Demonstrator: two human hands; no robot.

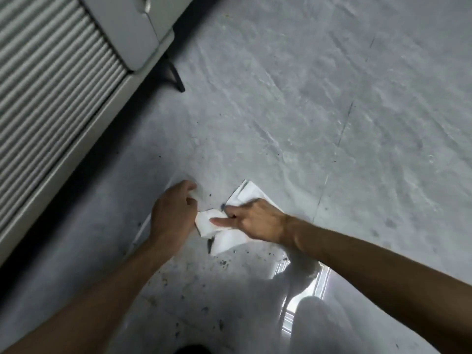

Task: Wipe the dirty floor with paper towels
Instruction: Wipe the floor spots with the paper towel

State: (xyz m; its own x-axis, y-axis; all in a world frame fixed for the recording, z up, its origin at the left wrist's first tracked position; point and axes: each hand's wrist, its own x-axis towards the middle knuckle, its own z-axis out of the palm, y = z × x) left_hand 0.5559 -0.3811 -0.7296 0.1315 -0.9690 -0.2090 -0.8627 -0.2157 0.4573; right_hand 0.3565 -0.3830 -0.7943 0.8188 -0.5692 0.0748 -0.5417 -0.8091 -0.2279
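View from above, looking down at a pale grey floor (332,111) with a slight sheen. Two bare forearms reach in from the bottom of the frame and meet near the lower middle.

Between the hands lie white paper towels (208,224), crumpled and pressed onto the floor. One flatter part spreads out beyond the right knuckles, and another fold pokes out below the right wrist.

The right hand (258,221) sits on top of the towels. Its fingers are curled and bunch the paper under them, and one straight digit (most likely the thumb) lies flat across the white wad, pointing left.

The left hand (172,213) is just beside the wad, its edge touching the paper. Its fingers are bent inward around a pale blur at the fingertips. This may be a corner of the towels, but the motion blur is too strong to tell whether the hand grips anything.

Dark dirt specks (223,263) are scattered over the floor, thickest just below the towels and towards the bottom of the frame, with a few more between the two hands.

In the upper left stands a cream-coloured unit (122,26) with a ribbed panel (46,85). A thin dark leg (176,77) rests on the floor beside it. At lower right, a bright window reflection (319,284) shines on the floor under the right forearm.
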